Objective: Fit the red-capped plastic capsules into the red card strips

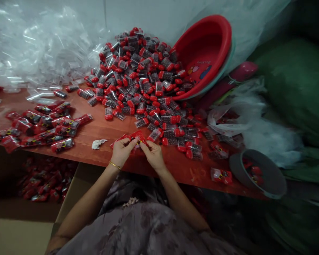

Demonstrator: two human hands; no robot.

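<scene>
**A:** Head view, the only one I've got. What are the hands on?

**B:** I see the left hand (121, 150) and the right hand (153, 153) meeting at the near edge of the bench (101, 129), lower centre of the frame. Both are pinching one red packet (136, 136) between thumb and fingertips, the left at its near-left end, the right at its near-right end. The fingers are curled in, not spread.

**A:** How does the packet look?

**B:** Flat, glossy, red, with a small dark mark near the middle. It's thin film, I'd judge, so it will crumple and slide easily. It lies low over the wood, just in front of the pile of red-capped vials (143, 78) that fills the upper centre.

**A:** What could go wrong?

**B:** The grip is only at the packet's edges, so a slick film could slip out of a pinch. The pile sits right behind the knuckles; a nudge forward could roll vials off the bench. The tipped red basin (204, 53), upper right, leans against the pile and might shift if the pile does.

**A:** Anything else close by?

**B:** Filled packets (42, 127) lie heaped at the left, clear bags (34, 46) are piled in the upper left, a scrap of white paper (98, 143) sits just left of the left hand, and a grey bowl (257, 173) hangs at the bench's right edge.
</scene>
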